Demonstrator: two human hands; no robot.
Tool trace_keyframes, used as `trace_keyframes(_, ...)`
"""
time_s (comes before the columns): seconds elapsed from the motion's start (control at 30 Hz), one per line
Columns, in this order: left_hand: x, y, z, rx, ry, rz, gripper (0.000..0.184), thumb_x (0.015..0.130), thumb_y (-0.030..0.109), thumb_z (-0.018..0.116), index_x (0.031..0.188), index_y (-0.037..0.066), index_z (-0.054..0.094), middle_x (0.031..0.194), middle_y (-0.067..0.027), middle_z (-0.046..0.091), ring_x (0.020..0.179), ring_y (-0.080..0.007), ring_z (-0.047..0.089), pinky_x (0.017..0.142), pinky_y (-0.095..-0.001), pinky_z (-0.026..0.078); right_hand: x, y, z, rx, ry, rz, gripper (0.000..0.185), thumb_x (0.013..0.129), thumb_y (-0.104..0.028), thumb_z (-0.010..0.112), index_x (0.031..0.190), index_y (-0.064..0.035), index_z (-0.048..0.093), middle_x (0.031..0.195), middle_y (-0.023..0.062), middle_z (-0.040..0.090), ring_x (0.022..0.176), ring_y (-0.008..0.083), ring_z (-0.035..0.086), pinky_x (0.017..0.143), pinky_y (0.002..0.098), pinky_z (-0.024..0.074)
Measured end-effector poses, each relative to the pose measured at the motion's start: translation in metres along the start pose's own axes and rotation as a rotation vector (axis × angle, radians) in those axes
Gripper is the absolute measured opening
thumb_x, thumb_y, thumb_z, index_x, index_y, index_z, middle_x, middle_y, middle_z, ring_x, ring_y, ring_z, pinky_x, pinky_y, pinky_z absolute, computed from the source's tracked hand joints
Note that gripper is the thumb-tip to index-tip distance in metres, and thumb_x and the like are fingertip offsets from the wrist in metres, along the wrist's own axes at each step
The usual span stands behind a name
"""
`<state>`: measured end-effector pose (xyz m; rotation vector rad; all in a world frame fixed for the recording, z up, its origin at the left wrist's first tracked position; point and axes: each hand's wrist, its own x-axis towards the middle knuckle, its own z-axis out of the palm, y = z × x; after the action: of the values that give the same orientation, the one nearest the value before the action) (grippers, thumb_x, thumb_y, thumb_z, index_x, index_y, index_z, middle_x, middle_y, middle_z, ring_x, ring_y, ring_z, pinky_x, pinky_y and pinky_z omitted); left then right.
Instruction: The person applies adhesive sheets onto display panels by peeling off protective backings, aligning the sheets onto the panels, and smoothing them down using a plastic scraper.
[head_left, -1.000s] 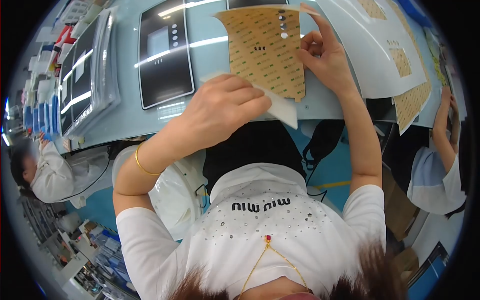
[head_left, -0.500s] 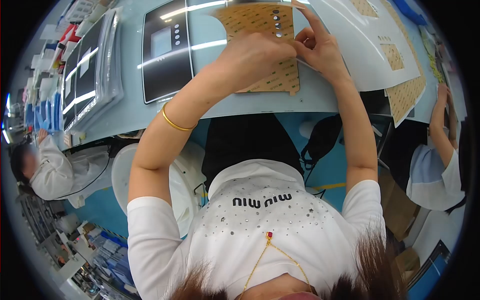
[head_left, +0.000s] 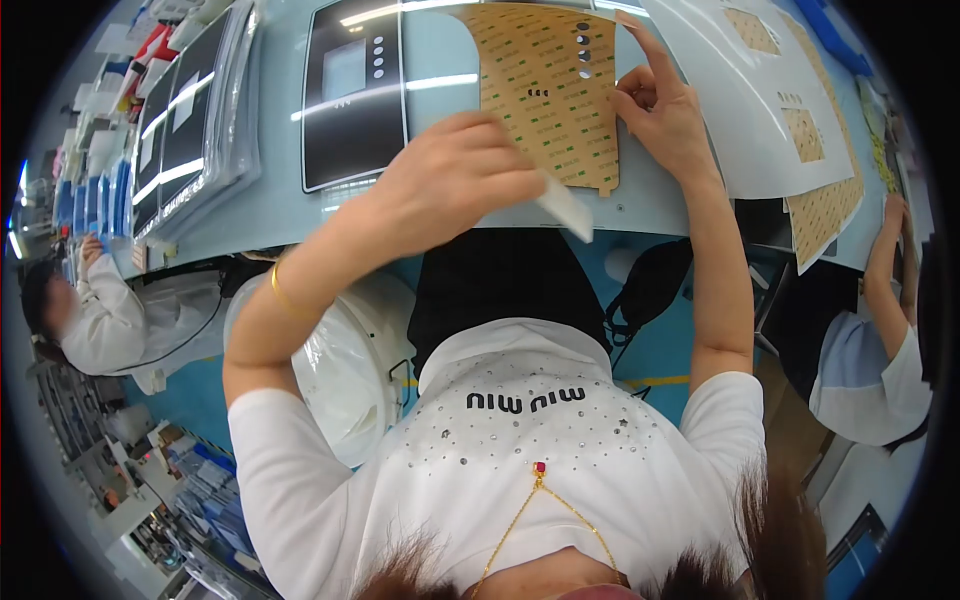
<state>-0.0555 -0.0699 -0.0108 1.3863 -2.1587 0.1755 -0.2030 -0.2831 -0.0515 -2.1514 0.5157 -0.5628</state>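
A tan adhesive-backed sheet (head_left: 550,135) with printed marks lies on the worktable, with a column of round holes near its right edge and several small holes mid-sheet. My left hand (head_left: 455,180) is closed around a flat white piece (head_left: 568,210), held over the sheet's lower edge and the table's front edge. Motion blurs that piece, so I cannot tell its kind. At the sheet's right edge is my right hand (head_left: 665,110), thumb and bent fingers pinched there and index finger stretched toward the top corner. Left of the sheet lies a black panel (head_left: 350,130) with a pale window.
Bagged black panels (head_left: 190,120) are stacked at the left. On the right, a large white sheet (head_left: 745,120) lies over tan adhesive sheets (head_left: 825,215). Co-workers sit at both sides, one in a white sleeve (head_left: 110,310). A white bin (head_left: 350,390) stands below the table.
My left hand has moved away from the sheet, down and to the left, bringing the white piece into sight. My right hand stays by the sheet's right edge. The whole view has shifted slightly.
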Motion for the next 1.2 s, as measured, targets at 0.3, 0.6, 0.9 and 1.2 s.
trace_keyframes(0.3,0.022,-0.026,-0.001,-0.255,-0.289,0.068,0.013,0.07,-0.004,0.063,0.081,0.002,0.059,0.073,-0.0086,0.06,0.08,-0.0281,0.059,0.071,-0.0388,0.05,0.003,-0.015,-0.005,0.031,-0.005,0.134,0.076,0.081,0.003,0.06,0.146,-0.0208,0.029,0.071,0.0047,0.056,0.061,0.012,0.052,0.06,0.0265,0.0494)
trace_keyframes(0.6,-0.023,-0.015,-0.036,-0.207,-0.298,-0.026,0.025,0.067,-0.008,0.064,0.088,0.005,0.061,0.081,-0.0051,0.065,0.081,-0.0251,0.06,0.07,-0.0332,0.051,0.004,-0.017,-0.005,0.008,-0.022,0.134,0.076,0.081,0.003,0.058,0.147,-0.0205,0.027,0.071,0.0057,0.056,0.061,0.012,0.053,0.06,0.0265,0.0495)
trace_keyframes(0.9,-0.034,0.01,-0.02,0.001,0.077,-0.165,0.027,0.066,-0.004,0.065,0.091,0.005,0.063,0.086,-0.0049,0.067,0.079,-0.0222,0.062,0.075,-0.0346,0.049,-0.001,0.002,0.002,-0.006,0.055,-0.085,0.074,0.082,0.003,0.06,0.143,-0.0282,0.033,0.071,0.0014,0.057,0.063,0.0081,0.052,0.064,0.0248,0.0496)
trace_keyframes(1.2,0.005,-0.002,0.035,0.18,0.157,-0.193,0.01,0.07,0.009,0.062,0.079,0.007,0.059,0.074,-0.003,0.062,0.073,-0.0219,0.061,0.068,-0.0328,0.049,0.015,-0.003,-0.012,-0.295,0.031,-0.182,0.067,0.08,0.003,0.061,0.138,-0.0261,0.043,0.074,0.0006,0.055,0.063,0.0094,0.053,0.063,0.0247,0.0491)
